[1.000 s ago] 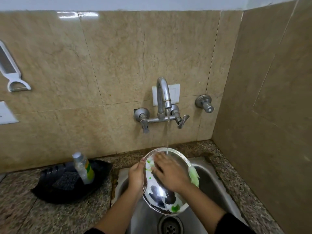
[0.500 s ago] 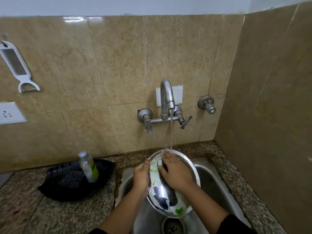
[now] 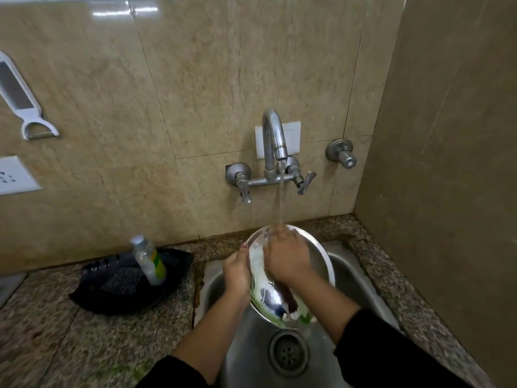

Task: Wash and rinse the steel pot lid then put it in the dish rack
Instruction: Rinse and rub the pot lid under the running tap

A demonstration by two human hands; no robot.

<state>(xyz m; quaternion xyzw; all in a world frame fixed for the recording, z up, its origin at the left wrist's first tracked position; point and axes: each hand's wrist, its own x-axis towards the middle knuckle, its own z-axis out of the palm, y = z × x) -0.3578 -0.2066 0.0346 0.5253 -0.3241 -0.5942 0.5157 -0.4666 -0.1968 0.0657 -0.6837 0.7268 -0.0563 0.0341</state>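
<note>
The round steel pot lid (image 3: 321, 254) is held tilted over the steel sink (image 3: 352, 278), its shiny inner face toward me, with streaks of green soap near its lower edge. My left hand (image 3: 237, 271) grips the lid's left rim. My right hand (image 3: 288, 260) lies flat on the lid's face, fingers pointing up under the stream. Water runs from the wall tap (image 3: 275, 141) onto my right fingers and the lid's top edge. No dish rack is in view.
A black tray (image 3: 112, 289) on the granite counter to the left holds a dark scrubber (image 3: 123, 281) and a small soap bottle (image 3: 149, 260). The sink drain (image 3: 288, 352) lies below the lid. A peeler (image 3: 19, 96) hangs on the left wall, a tiled wall stands close on the right.
The water stream has grown from a trickle to a full flow. My right hand has slid up the lid into the stream, and much of the green soap has washed off.
</note>
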